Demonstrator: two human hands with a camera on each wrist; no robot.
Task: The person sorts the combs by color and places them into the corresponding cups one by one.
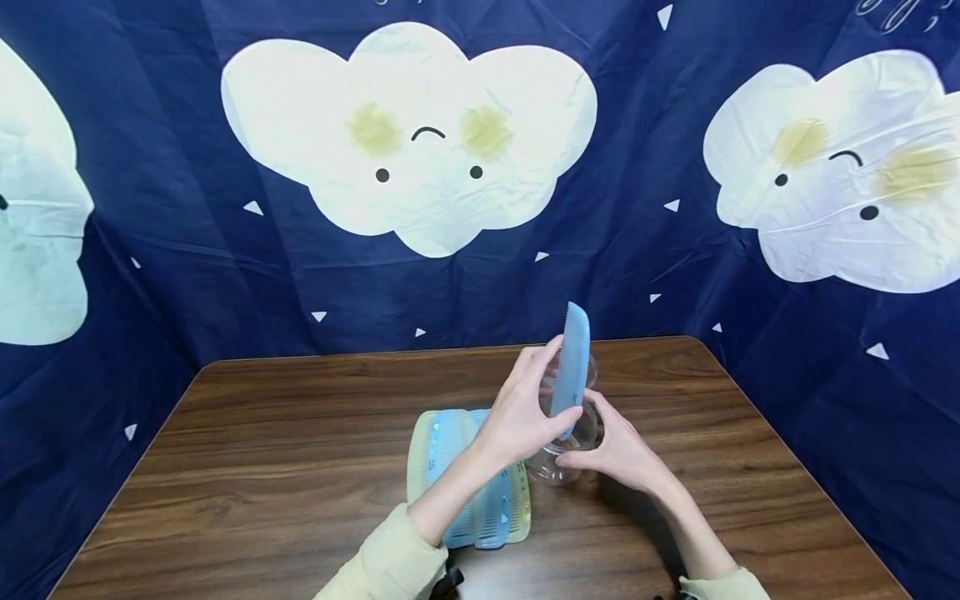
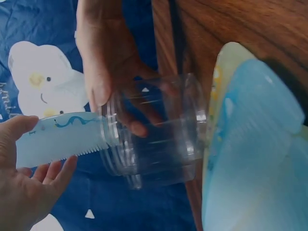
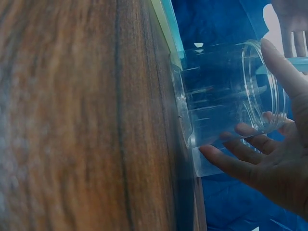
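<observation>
Head view: left hand has a light blue comb pinched between thumb and fingers, held close to upright with the teeth facing left. Its low end is at the mouth of a clear screw-neck jar. The right hand is curved round the neck of that jar, thumb on the near side. The jar's on the wood tabletop, nearer the right edge than the left. Looks like a second clear container behind it, toward the back edge, mostly hidden. Just left of the jar there's a bunch of overlapping blue and yellow-green combs, partly under the left forearm. Navy cloth with clouds hangs past the back edge.

Left wrist cam: thumb's along the comb's back, fingertips by the toothed side, so a light grip and not a fist. You can see a blue squiggly print on the comb, and its tip overlaps the jar's rim, seemingly just inside. The right hand's fingers show through the clear wall.

Right wrist cam: jar base is down against the tabletop, thumb up by the threaded rim, the other fingers spread a bit along the opposite wall. Only a bit of the left hand and comb makes it in, at the frame's edge.
</observation>
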